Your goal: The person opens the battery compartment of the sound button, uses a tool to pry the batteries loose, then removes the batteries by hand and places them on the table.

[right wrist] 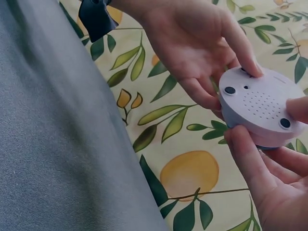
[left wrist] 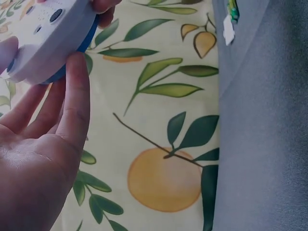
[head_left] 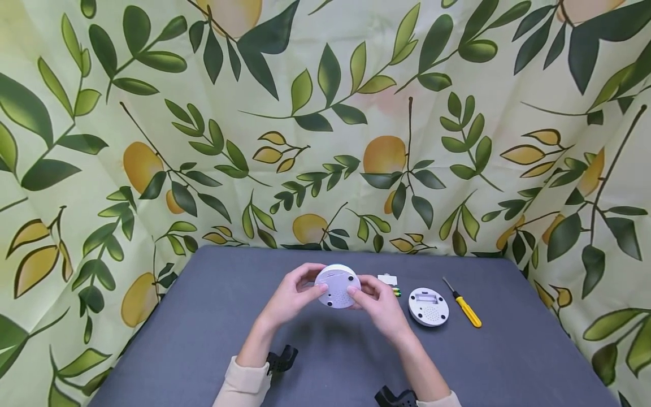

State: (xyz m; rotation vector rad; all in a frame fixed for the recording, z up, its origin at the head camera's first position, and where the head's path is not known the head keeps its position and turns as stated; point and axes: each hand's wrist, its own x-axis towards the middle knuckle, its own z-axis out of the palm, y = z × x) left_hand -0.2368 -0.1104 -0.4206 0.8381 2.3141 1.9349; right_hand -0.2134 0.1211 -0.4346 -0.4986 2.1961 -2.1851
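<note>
Raised over the table, a round white device (head_left: 338, 294) with speaker holes and dark round feet shows its underside. My left hand (head_left: 290, 297) grips its left edge, thumb on the face and fingers behind. On the opposite edge, my right hand (head_left: 380, 308) holds it with the thumb pressed on the underside. The left wrist view shows a blue band on the far side of the device (left wrist: 41, 41). Right of the hands lies a similar white device (head_left: 432, 312), its battery compartment uncovered.
A yellow-handled screwdriver (head_left: 467, 310) lies to the right of the second device. Green batteries (head_left: 396, 292) and a small white cover (head_left: 387, 279) lie behind the right hand on the grey table (head_left: 203, 328). Patterned fabric (head_left: 325, 169) hangs around the table.
</note>
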